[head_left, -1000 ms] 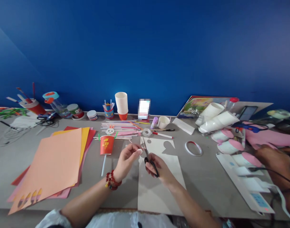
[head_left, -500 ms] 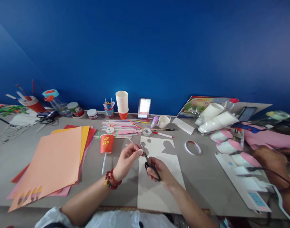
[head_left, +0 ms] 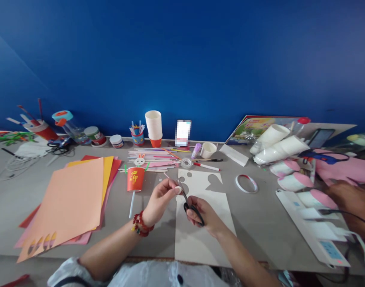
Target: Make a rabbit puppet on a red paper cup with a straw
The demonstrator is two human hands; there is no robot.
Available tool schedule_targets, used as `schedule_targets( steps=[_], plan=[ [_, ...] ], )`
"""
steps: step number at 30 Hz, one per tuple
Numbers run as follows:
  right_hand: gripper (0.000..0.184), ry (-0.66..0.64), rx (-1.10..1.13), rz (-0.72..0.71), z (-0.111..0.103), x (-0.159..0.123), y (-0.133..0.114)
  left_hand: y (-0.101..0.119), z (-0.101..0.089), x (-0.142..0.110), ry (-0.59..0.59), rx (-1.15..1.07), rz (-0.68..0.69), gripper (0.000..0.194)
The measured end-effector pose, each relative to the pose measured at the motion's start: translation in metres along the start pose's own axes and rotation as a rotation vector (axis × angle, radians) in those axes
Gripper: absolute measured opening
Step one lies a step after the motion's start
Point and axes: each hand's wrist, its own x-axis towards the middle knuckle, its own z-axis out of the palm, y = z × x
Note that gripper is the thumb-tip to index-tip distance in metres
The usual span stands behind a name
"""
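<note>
My left hand [head_left: 161, 198] pinches a small white paper piece [head_left: 178, 190] between thumb and fingertips. Black-handled scissors [head_left: 190, 208] are in my right hand [head_left: 204, 217], their blades pointing up and left beside that piece. Whether the blades touch the paper is hard to tell. Beneath both hands lies a white paper sheet [head_left: 200, 243] with round and flower-like shapes cut out of its upper part. To the left of my left hand, a red paper cup figure [head_left: 135, 178] with a rabbit face and green arms rests on a pale straw.
Coloured paper sheets [head_left: 71, 195] are stacked at left. Straws [head_left: 152, 159], a stack of white cups [head_left: 154, 123] and a tape roll [head_left: 186, 163] stand behind. A white tape ring [head_left: 246, 184] and a power strip [head_left: 310, 227] lie at right, near another person's hand [head_left: 351, 195].
The view has shifted slightly. My two hands stay in nearly the same pose around the scissors and the small paper piece. The other person's hand at right has moved a little.
</note>
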Motion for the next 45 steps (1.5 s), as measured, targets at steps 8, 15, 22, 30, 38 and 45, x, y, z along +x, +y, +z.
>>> schedule_targets(
  steps=[8, 15, 22, 30, 38, 45],
  plan=[
    [0.057, 0.005, 0.017, 0.016, 0.0004, 0.0012, 0.0032, 0.0003, -0.0021, -0.0006, 0.009, -0.012, -0.002, 0.022],
    [0.056, -0.002, -0.009, 0.016, -0.0009, 0.0011, 0.0021, -0.0005, -0.0018, -0.0006, 0.004, -0.018, -0.007, 0.023],
    [0.055, 0.016, 0.015, 0.015, -0.0001, -0.0005, -0.0001, -0.0029, -0.0020, -0.0004, -0.015, -0.008, -0.001, 0.022],
    [0.053, 0.008, 0.014, 0.016, -0.0007, 0.0004, 0.0007, -0.0024, -0.0015, -0.0003, -0.023, -0.014, 0.003, 0.021],
    [0.058, 0.002, 0.002, 0.033, -0.0012, 0.0018, -0.0009, -0.0032, -0.0025, 0.0001, -0.031, -0.024, 0.010, 0.018],
    [0.059, -0.004, -0.024, 0.032, -0.0011, 0.0006, 0.0000, -0.0030, -0.0015, 0.0006, -0.041, -0.041, 0.010, 0.017]
  ],
)
